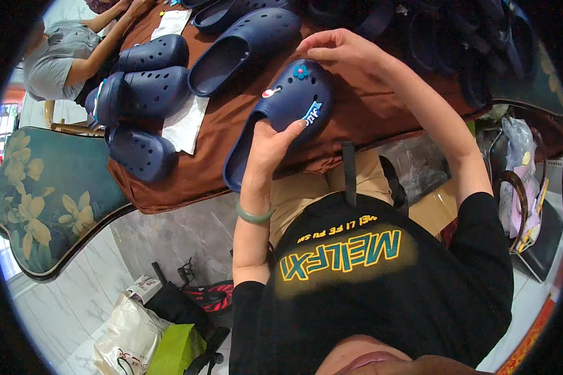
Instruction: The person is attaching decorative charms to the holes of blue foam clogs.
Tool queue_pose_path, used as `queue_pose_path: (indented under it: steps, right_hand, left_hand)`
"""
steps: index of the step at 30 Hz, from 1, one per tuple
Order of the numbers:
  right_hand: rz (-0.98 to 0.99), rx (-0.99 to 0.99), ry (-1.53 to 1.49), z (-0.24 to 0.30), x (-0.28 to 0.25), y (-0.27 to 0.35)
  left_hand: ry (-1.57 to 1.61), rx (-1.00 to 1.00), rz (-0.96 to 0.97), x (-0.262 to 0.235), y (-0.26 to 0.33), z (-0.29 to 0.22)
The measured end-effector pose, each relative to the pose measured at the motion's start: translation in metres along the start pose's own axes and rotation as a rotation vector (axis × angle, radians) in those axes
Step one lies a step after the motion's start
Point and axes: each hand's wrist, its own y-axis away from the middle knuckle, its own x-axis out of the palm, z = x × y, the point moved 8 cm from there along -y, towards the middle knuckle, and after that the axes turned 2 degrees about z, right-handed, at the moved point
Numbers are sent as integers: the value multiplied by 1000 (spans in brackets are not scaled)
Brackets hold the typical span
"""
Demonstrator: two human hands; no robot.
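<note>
A dark blue shoe [281, 115] with holes lies on the brown cloth [231, 125] at the table's near edge. The left hand [270, 145] holds it from below, thumb on top and fingers curled under the side, closed on the shoe. On the shoe's top, just past that thumb, sit three small charms: a white and red one [271, 92], a blue flower [301, 71], and a blue and white one [312, 112].

The right hand [334, 47] is right above the shoe's toe, fingers pinched together near the flower. It may be holding something tiny, but it is hard to tell.

Past the held shoe lies another big blue shoe [241, 47]. Off to the left of the grip is a pile of more blue shoes [141, 94] with white paper [184, 122] under them. Farther that way, another person [69, 53] sits at the table. Below the pile is a green chair with yellow flowers [44, 200].
</note>
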Motion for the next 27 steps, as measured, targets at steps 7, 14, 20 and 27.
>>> queue_pose_path:
  steps: [7, 14, 20, 27]
  right_hand:
    - [-126, -610, 918, 29, 28, 20]
    - [-210, -662, 1395, 26, 50, 45]
    - [-203, -584, 1259, 19, 48, 34]
    - [109, -3, 419, 4, 11, -14]
  left_hand:
    - [10, -64, 46, 3, 0, 6]
    - [-3, -55, 27, -3, -3, 13]
    - [27, -54, 46, -1, -2, 8]
    - [-51, 84, 116, 5, 5, 5]
